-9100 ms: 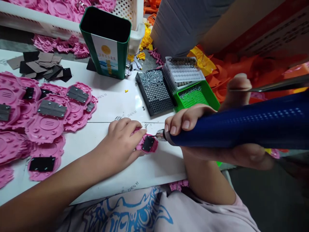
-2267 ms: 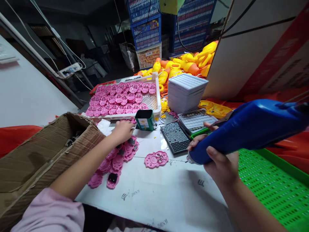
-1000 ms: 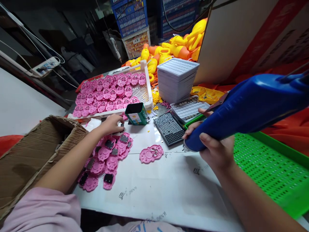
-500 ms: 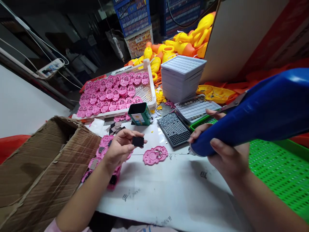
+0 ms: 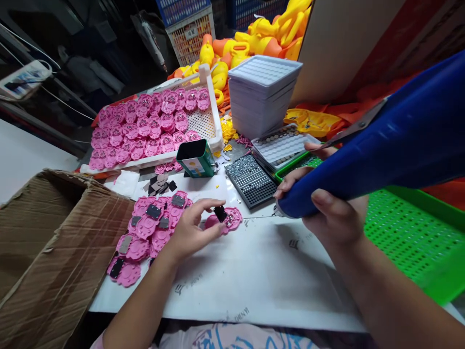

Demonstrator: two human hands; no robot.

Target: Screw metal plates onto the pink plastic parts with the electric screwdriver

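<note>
My left hand (image 5: 198, 225) pinches a small black square pad (image 5: 220, 213) between thumb and fingertips. It hovers over a pink flower-edged plastic piece (image 5: 234, 219) with shiny bits on it; whether the pad touches it I cannot tell. My right hand (image 5: 327, 203) is wrapped round a long, shiny blue bag-like thing (image 5: 366, 150), its whitish tip pointing down at the table. Along its upper side runs a metal blade with a pivot (image 5: 359, 125), near my fingers. Left of my left hand, several pink pieces (image 5: 145, 228) lie heaped, some bearing black or grey pads.
Loose pads (image 5: 160, 184) lie behind the heap, near a green tin (image 5: 196, 159). Farther back are a white crate (image 5: 217, 131) of pink pieces and stacked white trays (image 5: 257, 106). A black perforated tray (image 5: 250, 180), green basket (image 5: 410, 237) and cardboard box (image 5: 54, 261) flank the work area.
My left hand has brought the black pad right and over the single pink piece, tilting it. My right hand still holds the blue thing. The view has shifted, showing more of the pink heap.
</note>
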